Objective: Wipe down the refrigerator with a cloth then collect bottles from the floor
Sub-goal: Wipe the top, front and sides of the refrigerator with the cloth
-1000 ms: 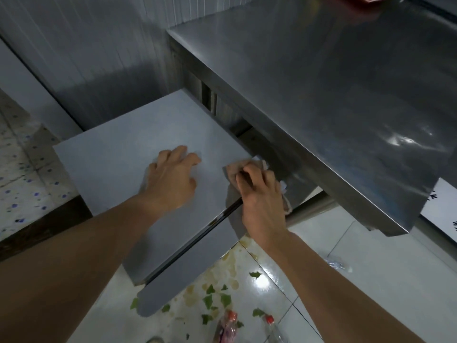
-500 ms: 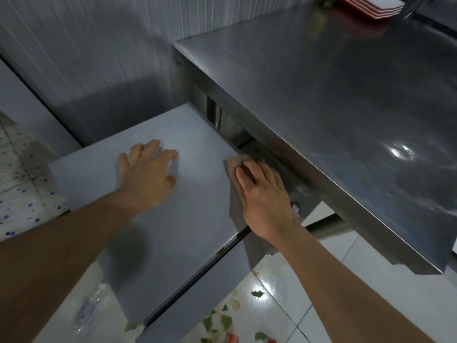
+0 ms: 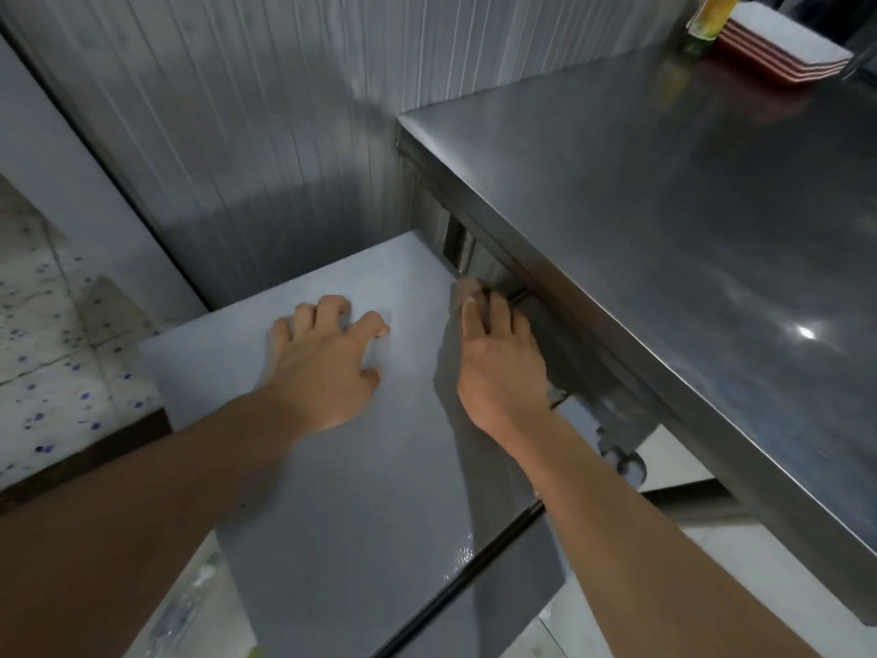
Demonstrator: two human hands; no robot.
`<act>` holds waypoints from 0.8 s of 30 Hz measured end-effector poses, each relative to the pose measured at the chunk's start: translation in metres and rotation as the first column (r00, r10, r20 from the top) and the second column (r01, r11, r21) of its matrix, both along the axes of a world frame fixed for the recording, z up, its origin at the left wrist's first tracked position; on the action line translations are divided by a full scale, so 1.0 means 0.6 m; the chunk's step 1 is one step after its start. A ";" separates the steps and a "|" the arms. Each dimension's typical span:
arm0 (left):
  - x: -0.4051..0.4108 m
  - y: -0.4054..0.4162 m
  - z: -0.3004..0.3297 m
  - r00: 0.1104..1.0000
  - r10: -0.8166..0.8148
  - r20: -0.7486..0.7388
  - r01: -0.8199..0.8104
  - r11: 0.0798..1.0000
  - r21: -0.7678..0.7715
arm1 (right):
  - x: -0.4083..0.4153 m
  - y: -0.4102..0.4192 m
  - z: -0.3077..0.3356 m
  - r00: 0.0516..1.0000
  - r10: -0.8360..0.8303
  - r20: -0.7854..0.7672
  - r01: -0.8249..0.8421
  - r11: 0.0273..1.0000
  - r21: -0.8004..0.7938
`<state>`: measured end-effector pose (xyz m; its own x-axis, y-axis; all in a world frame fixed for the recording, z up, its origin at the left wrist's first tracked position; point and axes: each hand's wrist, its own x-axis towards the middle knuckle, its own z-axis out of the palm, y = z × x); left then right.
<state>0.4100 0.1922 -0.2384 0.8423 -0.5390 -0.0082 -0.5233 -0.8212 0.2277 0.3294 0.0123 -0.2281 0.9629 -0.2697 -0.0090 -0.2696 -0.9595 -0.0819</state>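
Steel counter [image 3: 688, 239] bears stacked trays [image 3: 783, 54], bottle [image 3: 709, 16].

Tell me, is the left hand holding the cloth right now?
No, the left hand rests bare on the refrigerator top, while the cloth is under the right hand at the top's right edge.

The refrigerator [image 3: 360, 467] is a low grey box seen from above, its flat top pale and matte, with a wet glint near the front edge at about 5 o'clock. A dark seam runs along that edge above the door face. The cloth [image 3: 462, 289], brownish and crumpled, lies at the top's right edge toward 1 o'clock, mostly covered. A clear bottle [image 3: 182, 610] lies blurred on the floor at 7 o'clock.
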 end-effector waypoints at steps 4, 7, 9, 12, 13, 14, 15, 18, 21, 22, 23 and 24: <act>0.018 0.024 0.001 0.998 0.030 0.049 -0.028 0.999 -0.026 | -0.067 0.008 -0.005 0.999 -0.025 -0.024 0.025 1.000 0.003; 0.039 0.035 0.004 0.989 0.151 -0.002 -0.151 0.989 -0.013 | -0.022 0.005 -0.007 0.999 -0.041 -0.006 0.042 0.999 0.029; 0.043 0.039 0.003 0.989 0.149 0.005 -0.149 0.989 0.005 | 0.017 0.005 -0.006 0.998 -0.051 0.022 0.050 0.997 0.055; 0.039 0.042 -0.001 0.991 0.119 0.068 -0.120 0.993 0.005 | 0.066 0.008 -0.010 0.999 -0.041 0.035 0.039 0.998 0.059; 0.039 0.043 -0.001 0.991 0.111 0.079 -0.112 0.994 0.006 | 0.082 0.009 -0.011 0.999 -0.030 0.043 0.028 0.998 0.053; 0.041 0.043 -0.001 0.991 0.105 0.079 -0.106 0.994 0.008 | 0.100 0.011 -0.012 0.998 -0.016 0.056 0.013 0.999 0.048; 0.043 0.044 -0.001 0.992 0.100 0.075 -0.101 0.995 0.014 | 0.119 0.014 -0.013 0.998 0.002 0.066 -0.005 0.999 0.045; 0.044 0.048 -0.003 0.993 0.081 0.089 -0.084 0.996 0.026 | 0.177 0.023 -0.014 0.994 0.079 0.070 -0.081 0.996 0.031; 0.043 0.050 -0.005 0.991 0.066 0.120 -0.070 0.997 0.027 | 0.225 0.021 -0.013 0.980 0.179 0.082 -0.181 0.983 0.021; 0.043 0.050 -0.005 0.990 0.064 0.125 -0.068 0.997 0.031 | 0.237 0.018 -0.012 0.970 0.227 0.084 -0.230 0.973 0.020; 0.043 0.050 -0.005 0.990 0.064 0.126 -0.069 0.997 0.032 | 0.245 0.014 -0.012 0.958 0.273 0.084 -0.275 0.961 0.022; 0.043 0.049 -0.004 0.990 0.067 0.127 -0.072 0.997 0.029 | 0.251 0.011 -0.012 0.948 0.305 0.087 -0.309 0.951 0.033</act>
<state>0.4356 0.2219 -0.2406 0.8732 -0.4804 0.0828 -0.4874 -0.8625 0.1358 0.4802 0.0191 -0.2353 0.9971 0.0378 0.0660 0.0465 -0.9895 -0.1370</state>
